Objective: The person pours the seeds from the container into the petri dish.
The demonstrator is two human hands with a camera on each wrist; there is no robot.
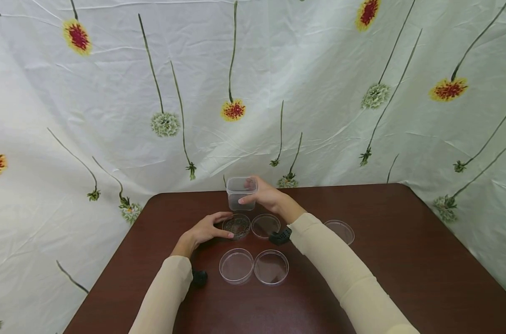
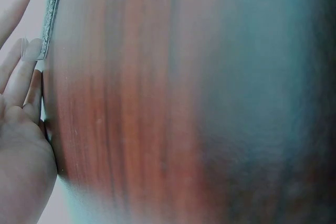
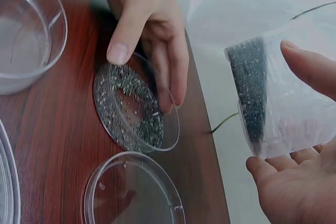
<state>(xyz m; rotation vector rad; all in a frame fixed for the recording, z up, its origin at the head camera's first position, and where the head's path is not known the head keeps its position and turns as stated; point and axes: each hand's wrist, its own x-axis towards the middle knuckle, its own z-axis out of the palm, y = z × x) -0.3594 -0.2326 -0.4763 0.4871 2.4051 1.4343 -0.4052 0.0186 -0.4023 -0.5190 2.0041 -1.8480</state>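
Note:
My left hand (image 1: pixel 203 230) holds a clear petri dish (image 1: pixel 237 227) on the table, thumb on the near rim and fingers at the far side. Small dark grains (image 3: pixel 128 121), speckled with lighter bits, lie unevenly over its bottom. Beyond that dish, my right hand (image 1: pixel 267 195) grips a clear squarish plastic container (image 1: pixel 235 185) from its right side. The right wrist view shows a thick layer of similar dark grains (image 3: pixel 249 87) inside the container. At the edge of the left wrist view appear the left hand (image 2: pixel 23 150) and the dish's side.
To the right of the held dish stands another petri dish (image 1: pixel 266 226). Two more dishes, one left (image 1: pixel 236 266) and one right (image 1: pixel 271 267), sit nearer. A further dish (image 1: pixel 340 232) lies beyond the right forearm. Behind the brown table (image 1: pixel 382 208) hangs a flowered cloth (image 1: pixel 320 69).

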